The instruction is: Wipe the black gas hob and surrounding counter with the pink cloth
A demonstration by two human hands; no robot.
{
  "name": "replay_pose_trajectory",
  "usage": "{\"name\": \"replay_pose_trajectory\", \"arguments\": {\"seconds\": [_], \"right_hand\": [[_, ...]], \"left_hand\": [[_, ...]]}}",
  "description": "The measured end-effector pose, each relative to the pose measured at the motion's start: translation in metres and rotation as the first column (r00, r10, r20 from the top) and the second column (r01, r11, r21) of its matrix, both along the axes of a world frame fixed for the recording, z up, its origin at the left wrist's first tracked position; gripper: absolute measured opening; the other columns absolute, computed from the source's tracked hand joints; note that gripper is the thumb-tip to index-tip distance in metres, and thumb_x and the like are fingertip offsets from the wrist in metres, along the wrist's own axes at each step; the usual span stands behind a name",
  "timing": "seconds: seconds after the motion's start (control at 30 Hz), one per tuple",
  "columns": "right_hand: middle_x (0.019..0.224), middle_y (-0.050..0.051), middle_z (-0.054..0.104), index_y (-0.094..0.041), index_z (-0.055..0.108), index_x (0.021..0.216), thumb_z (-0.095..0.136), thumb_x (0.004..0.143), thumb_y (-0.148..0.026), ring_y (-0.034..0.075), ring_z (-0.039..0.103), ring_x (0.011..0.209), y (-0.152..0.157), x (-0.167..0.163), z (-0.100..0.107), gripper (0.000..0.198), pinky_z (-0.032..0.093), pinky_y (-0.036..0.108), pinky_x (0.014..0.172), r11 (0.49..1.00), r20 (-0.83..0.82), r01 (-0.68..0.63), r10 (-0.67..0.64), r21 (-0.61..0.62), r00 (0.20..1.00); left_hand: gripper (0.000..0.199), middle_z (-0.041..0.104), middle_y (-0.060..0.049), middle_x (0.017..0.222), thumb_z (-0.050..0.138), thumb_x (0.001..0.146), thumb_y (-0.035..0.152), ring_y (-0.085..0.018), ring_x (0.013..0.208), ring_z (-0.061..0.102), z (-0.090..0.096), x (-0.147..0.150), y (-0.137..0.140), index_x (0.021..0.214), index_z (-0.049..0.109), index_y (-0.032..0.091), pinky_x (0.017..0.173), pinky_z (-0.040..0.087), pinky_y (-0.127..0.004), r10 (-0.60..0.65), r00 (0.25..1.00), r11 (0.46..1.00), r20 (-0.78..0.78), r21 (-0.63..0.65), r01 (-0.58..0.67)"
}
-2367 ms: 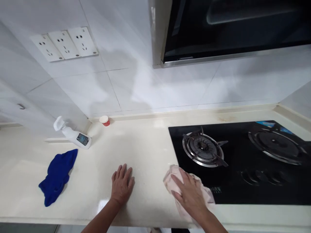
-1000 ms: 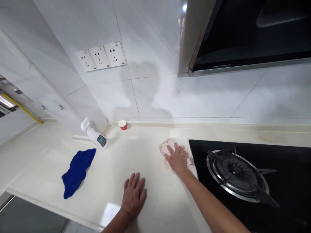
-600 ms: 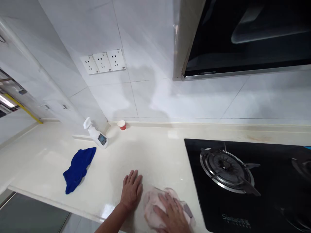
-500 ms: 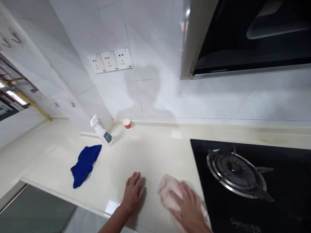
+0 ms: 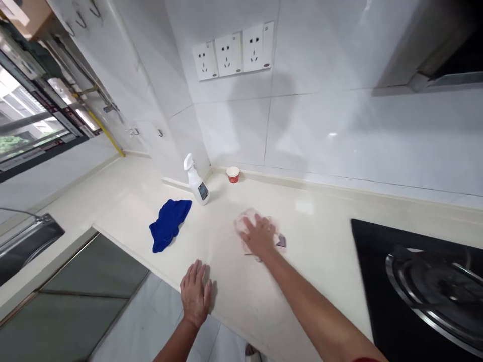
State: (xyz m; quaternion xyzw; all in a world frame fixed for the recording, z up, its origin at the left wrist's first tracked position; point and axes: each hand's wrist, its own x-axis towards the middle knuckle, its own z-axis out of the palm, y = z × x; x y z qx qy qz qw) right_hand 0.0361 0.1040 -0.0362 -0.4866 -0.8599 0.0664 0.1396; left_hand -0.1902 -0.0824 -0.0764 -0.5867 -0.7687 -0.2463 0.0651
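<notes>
White spray bottle (image 5: pixel 196 183) standing on the far left of the counter (image 5: pixel 317 241); contents cannot be made out, dark label (image 5: pixel 203 191) too small to read. Red-and-white cup (image 5: pixel 233 175) right of it, by the far wall; contents and print unclear. Right hand (image 5: pixel 259 236) spread over pale pink cloth (image 5: pixel 240 224), mid-counter. Left hand (image 5: pixel 195 294) palm down, near edge, fingers slightly spread.

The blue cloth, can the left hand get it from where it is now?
Probably yes. The left hand rests on the counter with nothing in it, close to the blue cloth. I see nothing standing between them, and the bottle is beyond the cloth, off to one side.
</notes>
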Motion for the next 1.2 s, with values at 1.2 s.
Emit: {"name": "replay_pose_trajectory", "arguments": {"seconds": [1.2], "right_hand": [[0.160, 0.007, 0.034, -0.042, 0.046, 0.144, 0.064, 0.091, -0.050, 0.039, 0.024, 0.146, -0.199, 0.053, -0.038, 0.056, 0.020, 0.071, 0.115, 0.945, -0.127, -0.322, 0.326, 0.052, 0.937]], "left_hand": [[0.050, 0.051, -0.015, 0.149, 0.033, 0.099, 0.047, -0.032, 0.138, 0.043, 0.044, 0.022, 0.028, 0.128, 0.063, 0.019, 0.113, 0.034, -0.055, 0.199, 0.980, 0.963, 0.011, -0.190, -0.193]]}}
